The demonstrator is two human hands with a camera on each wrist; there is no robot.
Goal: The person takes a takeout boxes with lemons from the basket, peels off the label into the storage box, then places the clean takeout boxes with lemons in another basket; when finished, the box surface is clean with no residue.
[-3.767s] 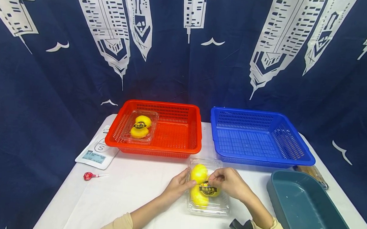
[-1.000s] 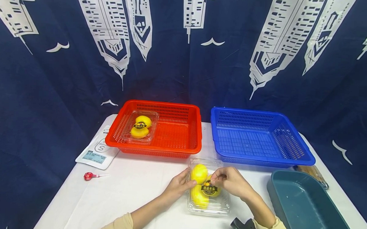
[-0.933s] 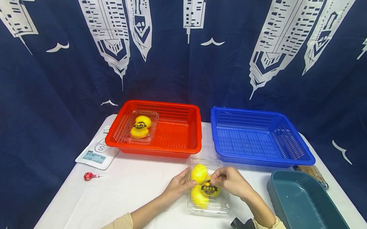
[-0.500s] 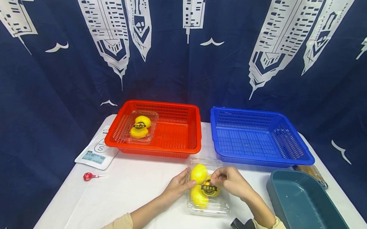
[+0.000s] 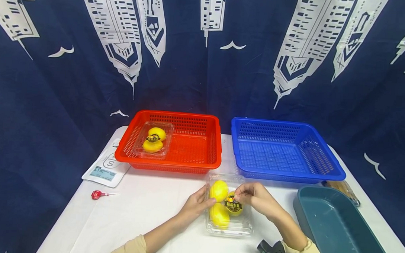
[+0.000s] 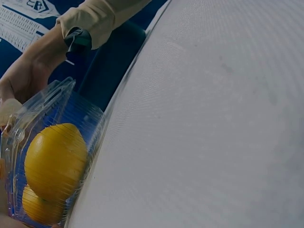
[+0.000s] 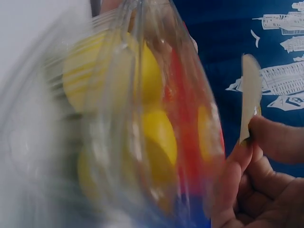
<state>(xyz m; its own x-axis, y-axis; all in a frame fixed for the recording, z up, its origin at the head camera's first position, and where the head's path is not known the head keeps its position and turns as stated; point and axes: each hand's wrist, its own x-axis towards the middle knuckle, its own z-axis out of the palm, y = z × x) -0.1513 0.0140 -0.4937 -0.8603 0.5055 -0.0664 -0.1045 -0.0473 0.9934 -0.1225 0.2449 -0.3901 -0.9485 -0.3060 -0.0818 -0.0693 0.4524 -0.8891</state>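
A clear clamshell box [image 5: 229,205] holding yellow lemons [image 5: 219,190] sits on the white surface [image 5: 146,214] near the person, just in front of the gap between the red basket [image 5: 175,142] and the blue basket [image 5: 282,149]. The left hand [image 5: 195,205] rests with relaxed fingers against the box's left side, while the right hand [image 5: 253,197] pinches the round sticker [image 5: 233,205], peeled up at its far edge. A 2nd box of lemons [image 5: 152,140] lies in the red basket's left part, and a teal bin [image 5: 333,228] stands at the near right.

Two bare hands, beige long sleeves
Left hand [image 5: 197,206] and right hand [image 5: 257,198] wear no gloves; soft beige cuffs sit behind the wrists, a dark strapped camera mount [image 5: 272,251] below the right wrist
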